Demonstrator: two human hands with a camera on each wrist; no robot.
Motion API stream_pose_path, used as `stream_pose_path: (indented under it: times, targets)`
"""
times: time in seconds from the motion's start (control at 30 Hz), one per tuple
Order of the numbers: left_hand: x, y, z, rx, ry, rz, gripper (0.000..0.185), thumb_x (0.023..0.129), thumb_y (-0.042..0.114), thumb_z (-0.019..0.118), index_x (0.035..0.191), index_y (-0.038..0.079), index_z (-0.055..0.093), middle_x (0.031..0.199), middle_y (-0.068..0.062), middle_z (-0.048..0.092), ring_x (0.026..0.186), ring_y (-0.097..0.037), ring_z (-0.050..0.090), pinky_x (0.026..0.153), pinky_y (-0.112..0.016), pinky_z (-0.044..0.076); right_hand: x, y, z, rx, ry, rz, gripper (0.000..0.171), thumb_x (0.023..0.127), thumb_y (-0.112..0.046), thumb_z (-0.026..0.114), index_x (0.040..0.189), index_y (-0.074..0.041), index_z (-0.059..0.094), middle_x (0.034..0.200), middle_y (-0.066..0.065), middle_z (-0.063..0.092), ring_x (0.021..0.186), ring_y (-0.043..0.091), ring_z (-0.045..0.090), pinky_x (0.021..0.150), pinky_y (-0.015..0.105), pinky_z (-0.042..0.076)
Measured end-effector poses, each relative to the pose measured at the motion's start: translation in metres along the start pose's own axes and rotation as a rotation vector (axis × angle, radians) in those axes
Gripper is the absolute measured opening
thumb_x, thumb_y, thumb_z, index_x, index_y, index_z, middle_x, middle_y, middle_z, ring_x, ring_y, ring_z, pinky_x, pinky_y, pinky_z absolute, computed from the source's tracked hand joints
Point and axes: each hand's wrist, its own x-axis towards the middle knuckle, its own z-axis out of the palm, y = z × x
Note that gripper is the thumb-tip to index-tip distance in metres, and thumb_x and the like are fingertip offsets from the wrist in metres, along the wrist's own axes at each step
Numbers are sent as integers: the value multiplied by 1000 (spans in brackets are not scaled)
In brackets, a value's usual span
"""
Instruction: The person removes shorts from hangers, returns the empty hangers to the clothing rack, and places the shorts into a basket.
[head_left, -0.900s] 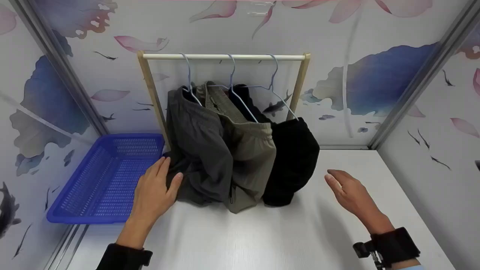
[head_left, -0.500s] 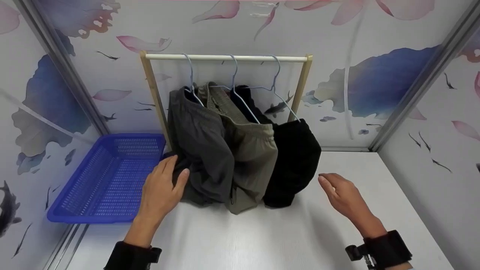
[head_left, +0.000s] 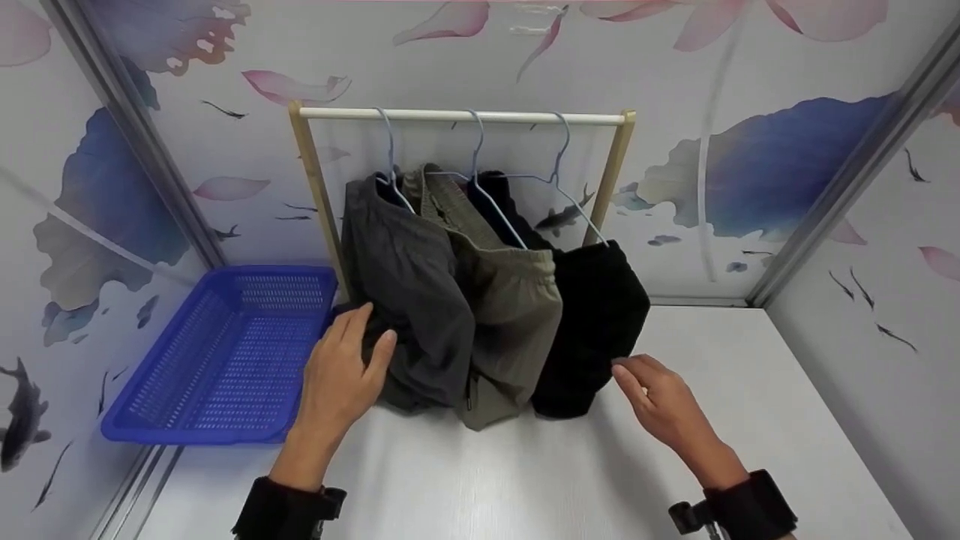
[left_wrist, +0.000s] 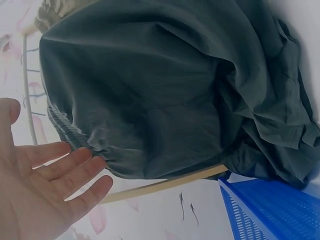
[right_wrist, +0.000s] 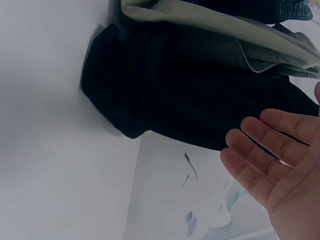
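Observation:
Three pairs of pants hang from blue hangers on a small rack [head_left: 450, 115]: dark grey pants [head_left: 409, 277] on the left, khaki pants [head_left: 517, 300] in the middle, black pants [head_left: 592, 315] on the right. My left hand [head_left: 341, 375] is beside the grey pants, its fingers spread and holding nothing. In the left wrist view, those fingers [left_wrist: 75, 170] are near the gathered waistband. My right hand [head_left: 656, 401] is close to the black pants' right side, fingers nearly straight and nothing in them; whether it touches the cloth I cannot tell.
A blue plastic basket [head_left: 120, 431] stands at the left, next to the rack's wooden leg. The white table [head_left: 487, 487] reaches to patterned panels [head_left: 675, 67] at the back and both sides. Metal frame posts [head_left: 832, 180] run along the corners.
My right hand has moved left, towards the black pants. The left hand has shifted slightly right, nearer the grey pants. The garments and hangers stay as they were.

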Motion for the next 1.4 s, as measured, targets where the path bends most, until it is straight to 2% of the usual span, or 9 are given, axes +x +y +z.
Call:
stream_pose_path:
  times: [0.17, 0.4, 0.63, 0.87, 1.13, 1.23, 1.4]
  targets:
    - [4, 8, 5, -16, -1, 2, 56, 103, 35, 61, 143, -3, 57, 139, -24, 60, 126, -42, 60, 103, -59, 48, -2, -5, 7, 13, 33, -50, 18, 101, -6, 63, 113, -1, 75, 106, 2, 72, 96, 20, 69, 79, 42, 57]
    - [9, 19, 13, -23, -3, 15, 56, 103, 37, 61, 143, -2, 57, 136, -23, 62, 121, -41, 63, 98, -57, 51, -3, -13, 17, 33, 68, -132, 15, 98, -2, 66, 110, -1, 75, 104, 3, 71, 93, 14, 67, 78, 38, 57]
    - [15, 28, 18, -52, 7, 23, 56, 103, 37, 60, 142, -3, 57, 133, -23, 63, 118, -39, 64, 97, -55, 53, 0, -21, 30, 55, 59, -176, 20, 97, -1, 66, 115, 0, 74, 107, 5, 70, 89, 12, 65, 75, 36, 57]
    - [18, 38, 25, -67, 19, 30, 55, 104, 36, 59, 142, -4, 58, 132, -23, 64, 115, -38, 66, 94, -54, 54, 1, -29, 46, 97, 51, -206, 28, 96, 0, 68, 124, -1, 70, 109, 6, 70, 85, 7, 63, 69, 29, 54]
    - [21, 45, 33, -77, 56, 43, 53, 104, 34, 59, 138, -6, 59, 128, -24, 65, 113, -39, 67, 93, -54, 55, 4, -42, 62, 144, 45, -245, 31, 96, -1, 69, 127, 0, 68, 112, 9, 69, 91, 10, 67, 74, 28, 57]
    - [23, 47, 35, -80, 66, 35, 53, 104, 34, 58, 138, -6, 59, 128, -25, 64, 114, -39, 66, 94, -53, 55, 6, -46, 68, 160, 44, -269, 32, 96, -1, 69, 127, 2, 67, 111, 12, 69, 91, 10, 67, 75, 27, 57]
    - [30, 53, 39, -84, 63, -12, 56, 104, 38, 58, 138, -6, 59, 128, -25, 64, 112, -40, 66, 92, -53, 55, 8, -51, 77, 174, 49, -297, 32, 96, -1, 69, 128, 1, 67, 108, 8, 67, 88, 8, 64, 74, 26, 56]
